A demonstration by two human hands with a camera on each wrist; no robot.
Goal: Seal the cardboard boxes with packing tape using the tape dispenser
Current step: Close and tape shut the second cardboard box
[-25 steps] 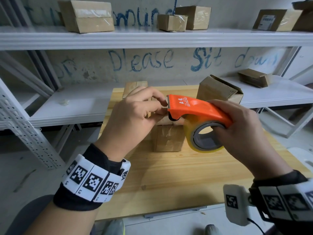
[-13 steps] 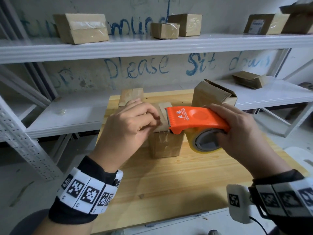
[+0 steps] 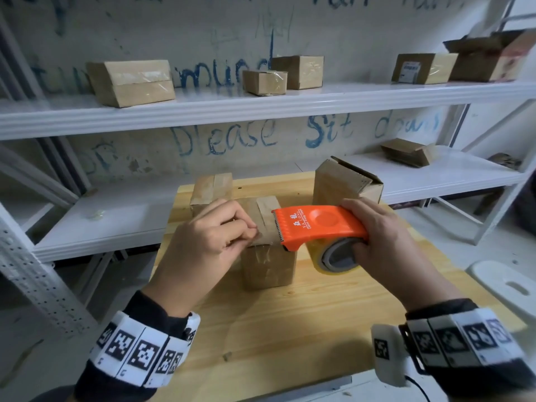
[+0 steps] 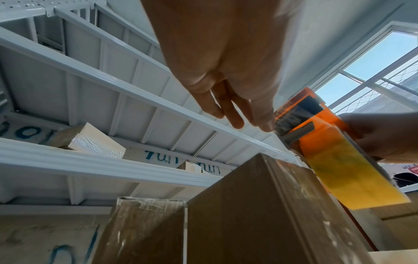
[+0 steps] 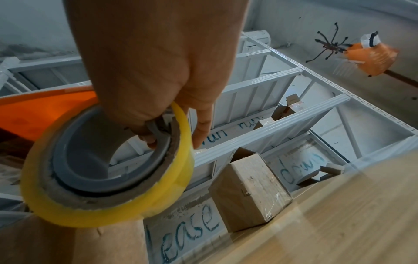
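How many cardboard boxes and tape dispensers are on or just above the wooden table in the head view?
Cardboard boxes: 3
Tape dispenser: 1
Total: 4

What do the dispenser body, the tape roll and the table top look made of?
Tape dispenser: orange moulded plastic by the look, smooth and slightly glossy, with printed lettering and a serrated cutting edge whose material I cannot tell. Tape roll: clear yellowish film, glossy, wound on a rough brown core that looks like cardboard, over a grey hub. Table: light wood with visible grain, probably pine with a satin finish.
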